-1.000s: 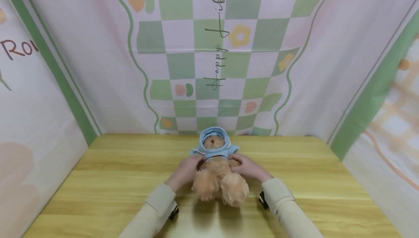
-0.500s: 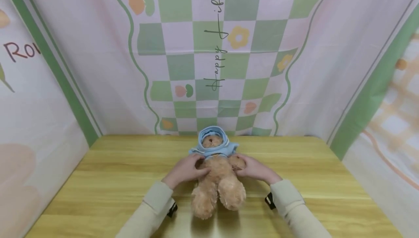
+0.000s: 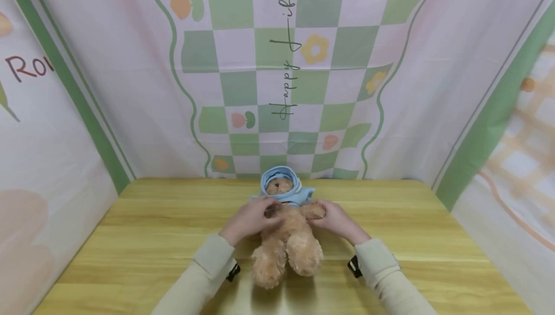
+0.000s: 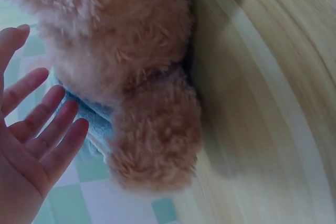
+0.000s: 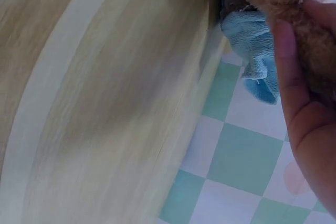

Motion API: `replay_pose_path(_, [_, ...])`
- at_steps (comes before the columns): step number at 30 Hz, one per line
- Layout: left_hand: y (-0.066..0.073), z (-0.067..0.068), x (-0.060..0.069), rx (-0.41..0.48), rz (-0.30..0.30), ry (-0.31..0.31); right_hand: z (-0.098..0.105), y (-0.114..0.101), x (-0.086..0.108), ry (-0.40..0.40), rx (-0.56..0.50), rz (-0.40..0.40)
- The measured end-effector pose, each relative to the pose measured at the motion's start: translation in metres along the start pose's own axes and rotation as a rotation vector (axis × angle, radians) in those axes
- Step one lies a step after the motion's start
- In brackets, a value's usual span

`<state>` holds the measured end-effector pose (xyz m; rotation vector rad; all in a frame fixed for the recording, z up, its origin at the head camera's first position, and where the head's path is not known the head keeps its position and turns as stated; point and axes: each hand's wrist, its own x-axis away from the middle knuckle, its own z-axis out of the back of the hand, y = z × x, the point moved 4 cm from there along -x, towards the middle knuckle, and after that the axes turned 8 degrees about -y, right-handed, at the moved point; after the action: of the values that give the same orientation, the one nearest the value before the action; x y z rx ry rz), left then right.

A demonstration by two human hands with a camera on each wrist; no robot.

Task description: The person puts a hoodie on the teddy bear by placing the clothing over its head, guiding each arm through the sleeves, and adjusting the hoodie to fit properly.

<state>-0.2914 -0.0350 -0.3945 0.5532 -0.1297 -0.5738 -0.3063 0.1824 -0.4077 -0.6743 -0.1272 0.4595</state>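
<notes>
The left hand (image 3: 251, 216) has shifted inward in my head view, over the fluffy tan, blue-hooded teddy bear (image 3: 291, 223) lying face-up on the yellow wood-grain table (image 3: 412, 223). Left wrist: I see its grip spread. Right wrist: the right hand (image 5: 310, 124) pinches the bear's arm (image 5: 312, 51).

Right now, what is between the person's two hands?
The furry brown belly of the teddy bear lies between the left hand and the right hand; the head view shows it.

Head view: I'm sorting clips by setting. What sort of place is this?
Probably a small staged recording corner rather than a lived-in room: a wood-grain table stands before a green-and-white checked backdrop lettered "Happy Life", with more printed cloth hanging on both sides.
</notes>
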Motion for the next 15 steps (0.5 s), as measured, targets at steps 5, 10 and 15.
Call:
replay_pose_path(5, [-0.0001,-0.002,-0.0006,0.024,0.003,-0.02,-0.0003,0.0005,-0.0021,-0.023,-0.089,-0.023])
replay_pose_path(10, [-0.0024,-0.0038,0.0007,0.049,-0.015,-0.025,-0.0009,0.0014,-0.0026,-0.034,-0.219,-0.038])
replay_pose_path(15, [-0.0069,-0.0064,0.0026,0.086,-0.027,-0.006,-0.0013,-0.0015,-0.003,0.01,-0.264,-0.052])
